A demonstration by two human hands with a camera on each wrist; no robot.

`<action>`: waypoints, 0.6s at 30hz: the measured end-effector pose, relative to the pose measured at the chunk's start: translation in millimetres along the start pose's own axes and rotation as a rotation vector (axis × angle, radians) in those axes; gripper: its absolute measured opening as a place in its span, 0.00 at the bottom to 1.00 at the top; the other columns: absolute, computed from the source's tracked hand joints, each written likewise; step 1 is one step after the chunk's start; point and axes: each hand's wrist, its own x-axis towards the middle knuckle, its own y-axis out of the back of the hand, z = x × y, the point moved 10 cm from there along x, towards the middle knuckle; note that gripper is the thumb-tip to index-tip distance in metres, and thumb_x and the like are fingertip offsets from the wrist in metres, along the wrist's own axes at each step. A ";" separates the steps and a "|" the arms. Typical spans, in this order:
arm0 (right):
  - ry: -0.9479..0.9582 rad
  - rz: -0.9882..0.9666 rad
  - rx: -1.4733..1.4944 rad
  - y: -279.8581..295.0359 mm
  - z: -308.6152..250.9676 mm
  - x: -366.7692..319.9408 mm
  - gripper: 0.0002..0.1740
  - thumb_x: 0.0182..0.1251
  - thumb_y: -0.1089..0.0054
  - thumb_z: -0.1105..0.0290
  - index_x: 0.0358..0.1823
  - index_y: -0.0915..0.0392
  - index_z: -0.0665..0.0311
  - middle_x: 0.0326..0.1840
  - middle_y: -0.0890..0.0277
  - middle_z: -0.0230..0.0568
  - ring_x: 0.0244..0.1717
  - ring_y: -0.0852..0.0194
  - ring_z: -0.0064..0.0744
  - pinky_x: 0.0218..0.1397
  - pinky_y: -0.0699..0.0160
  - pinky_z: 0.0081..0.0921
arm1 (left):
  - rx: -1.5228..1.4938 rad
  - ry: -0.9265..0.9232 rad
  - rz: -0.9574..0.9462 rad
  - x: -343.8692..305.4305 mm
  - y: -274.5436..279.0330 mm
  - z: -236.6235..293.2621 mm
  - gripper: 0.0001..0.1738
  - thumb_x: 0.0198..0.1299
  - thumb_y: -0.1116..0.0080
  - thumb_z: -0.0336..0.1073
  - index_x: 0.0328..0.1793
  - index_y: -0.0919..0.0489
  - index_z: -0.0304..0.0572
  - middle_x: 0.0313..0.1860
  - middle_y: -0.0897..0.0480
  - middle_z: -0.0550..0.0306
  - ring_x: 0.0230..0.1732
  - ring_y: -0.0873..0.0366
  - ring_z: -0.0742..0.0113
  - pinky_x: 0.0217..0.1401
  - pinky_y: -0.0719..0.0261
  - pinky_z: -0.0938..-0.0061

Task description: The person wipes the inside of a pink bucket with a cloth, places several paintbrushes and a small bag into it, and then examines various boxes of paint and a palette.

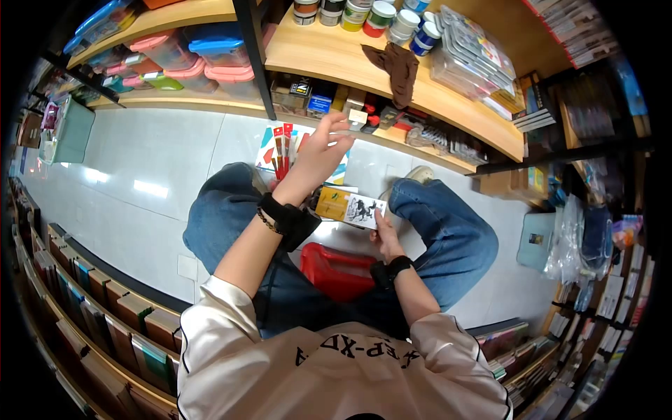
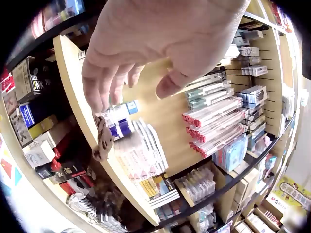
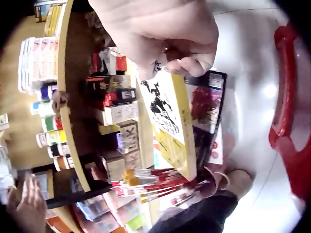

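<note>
My right hand (image 1: 387,239) pinches one end of a flat yellow and white box (image 1: 348,207) with a black ink horse drawn on it. In the right wrist view the box (image 3: 171,119) slants down from the thumb and curled fingers, over a dark-edged pad (image 3: 206,104) with a red flower picture. My left hand (image 1: 320,157) is raised before the low shelf, its fingers loosely bent and holding nothing. Red-packaged paintbrushes (image 1: 282,148) lie on the floor beneath it, on a colourful sheet.
A red plastic stool (image 1: 337,269) stands between my legs. Paint jars (image 1: 381,17), a brown cloth (image 1: 397,70) and stacked clear cases (image 1: 472,52) sit on the wooden shelf ahead. Boxed goods (image 1: 301,91) fill the level below. Book racks (image 1: 105,308) stand on the left.
</note>
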 end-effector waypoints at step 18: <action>0.021 0.155 -0.535 32.2 39.5 59.8 0.28 0.65 0.56 0.54 0.54 0.39 0.75 0.32 0.27 0.48 0.17 0.26 0.36 0.17 0.27 0.31 | -0.163 -0.023 0.066 -0.5 11.6 19.2 0.17 0.59 0.53 0.24 0.55 0.35 0.40 0.47 0.24 0.57 0.45 0.27 0.73 0.46 0.29 0.82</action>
